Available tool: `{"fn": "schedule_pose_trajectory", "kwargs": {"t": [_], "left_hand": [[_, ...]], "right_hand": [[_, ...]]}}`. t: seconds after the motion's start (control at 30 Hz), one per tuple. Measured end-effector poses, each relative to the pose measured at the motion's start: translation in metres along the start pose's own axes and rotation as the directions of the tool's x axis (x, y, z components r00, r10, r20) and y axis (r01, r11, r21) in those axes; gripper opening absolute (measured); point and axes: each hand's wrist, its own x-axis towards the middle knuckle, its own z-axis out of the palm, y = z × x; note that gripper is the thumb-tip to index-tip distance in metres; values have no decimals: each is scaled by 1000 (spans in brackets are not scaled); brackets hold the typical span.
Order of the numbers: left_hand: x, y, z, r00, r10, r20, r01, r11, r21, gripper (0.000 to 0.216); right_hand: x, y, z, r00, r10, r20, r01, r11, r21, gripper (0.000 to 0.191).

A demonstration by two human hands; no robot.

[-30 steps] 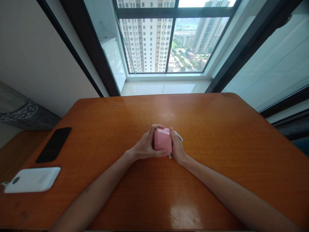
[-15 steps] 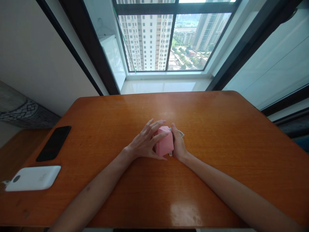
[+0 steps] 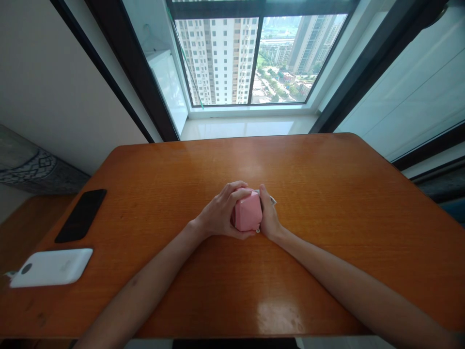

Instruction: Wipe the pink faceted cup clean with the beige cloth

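Note:
A small pink faceted box point(image 3: 248, 213) is between my two hands above the middle of the wooden table point(image 3: 319, 194). My left hand point(image 3: 228, 211) is closed around its left side, with fingers over the top and the thumb along the lower edge. My right hand point(image 3: 269, 214) grips the right side, thumb pointing up; its other fingers are mostly hidden. Behind that thumb, the corner of a thin whitish-grey piece point(image 3: 273, 200) sticks out, too small to name. A tiny pale bit shows under the box's lower right corner.
At the table's left lie a black phone point(image 3: 81, 215) and a white flat device point(image 3: 53, 267), perhaps a power bank, with a cable at its left end. Past the far edge is a window point(image 3: 257, 60). A patterned grey cushion-like thing point(image 3: 39, 160) stands at left.
The fingers of my left hand have closed from a loose spread onto the pink box. My right hand stays almost in place. The view has shifted slightly.

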Motion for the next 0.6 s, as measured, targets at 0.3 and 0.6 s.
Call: {"fn": "schedule_pose_trajectory", "kwargs": {"t": [0.3, 0.6], "left_hand": [[1, 4, 1, 998, -50, -31, 49, 998, -47, 104], [0, 1, 3, 999, -23, -29, 21, 999, -44, 104]], "right_hand": [[1, 3, 1, 1000, 21, -18, -21, 1000, 19, 68], [-2, 0, 0, 999, -27, -43, 26, 999, -41, 60]]}}
